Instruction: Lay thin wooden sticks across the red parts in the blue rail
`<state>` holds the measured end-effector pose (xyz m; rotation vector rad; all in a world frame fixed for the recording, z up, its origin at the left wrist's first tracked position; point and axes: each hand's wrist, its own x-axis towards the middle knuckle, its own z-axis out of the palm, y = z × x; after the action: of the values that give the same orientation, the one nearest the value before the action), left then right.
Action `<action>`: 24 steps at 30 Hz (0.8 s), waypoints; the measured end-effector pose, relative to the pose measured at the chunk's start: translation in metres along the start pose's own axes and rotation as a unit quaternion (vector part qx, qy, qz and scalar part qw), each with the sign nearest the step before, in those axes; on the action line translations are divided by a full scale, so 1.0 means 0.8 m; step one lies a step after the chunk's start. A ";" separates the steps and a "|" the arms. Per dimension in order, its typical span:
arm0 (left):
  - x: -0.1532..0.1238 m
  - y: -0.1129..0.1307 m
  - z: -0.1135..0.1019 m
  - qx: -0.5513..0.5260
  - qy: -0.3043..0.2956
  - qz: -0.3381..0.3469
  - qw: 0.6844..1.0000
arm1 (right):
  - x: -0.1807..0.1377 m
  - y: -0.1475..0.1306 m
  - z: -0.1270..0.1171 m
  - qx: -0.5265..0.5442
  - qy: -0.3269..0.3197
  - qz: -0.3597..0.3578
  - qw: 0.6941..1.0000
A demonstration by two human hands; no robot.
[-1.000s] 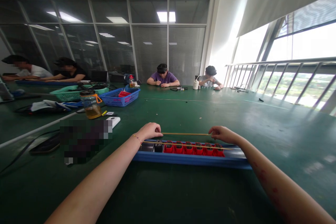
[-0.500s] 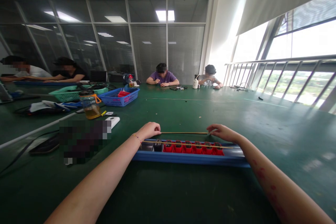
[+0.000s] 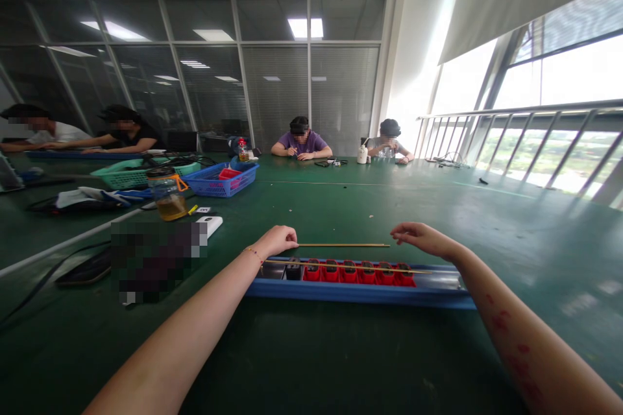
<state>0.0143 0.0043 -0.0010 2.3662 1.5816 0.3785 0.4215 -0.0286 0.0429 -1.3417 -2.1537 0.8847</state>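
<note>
My left hand (image 3: 279, 240) is pinched on the left end of a thin tan stick (image 3: 343, 245), which stretches level to the right just beyond a blue tray. Past the stick's other end, my right hand (image 3: 421, 237) hovers with fingers loosely bent and nothing visible in them. Below both hands lies the long blue tray (image 3: 360, 295), grey inside. Several red holders (image 3: 348, 276) with dark tops stand in a row in it, and a black piece (image 3: 293, 270) sits at their left. A second thin stick (image 3: 421, 271) runs lengthwise over the row.
On the green table's left are a jar of amber liquid (image 3: 170, 198), a blue basket (image 3: 224, 180), a green basket (image 3: 129, 173) and a white-ended object (image 3: 213, 225). Two people (image 3: 302, 139) sit across the far edge; two others (image 3: 126, 133) sit far left.
My right hand has come off the right end of the stick and moved slightly right and up. My left hand stays at the stick's left end.
</note>
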 end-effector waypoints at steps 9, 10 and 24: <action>0.001 0.000 0.002 0.006 0.012 -0.010 1.000 | -0.038 -0.042 -0.026 -0.044 -0.228 0.081 0.969; 0.001 0.001 0.001 0.007 0.012 -0.010 1.000 | -0.039 -0.045 -0.024 -0.046 -0.249 0.083 0.964; 0.002 -0.005 0.003 0.005 0.012 0.005 1.000 | -0.058 -0.043 -0.074 -0.056 0.130 -0.019 0.990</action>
<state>0.0124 0.0067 -0.0045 2.3864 1.5860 0.4033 0.4596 -0.0646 0.1069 -1.3801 -2.0437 0.5452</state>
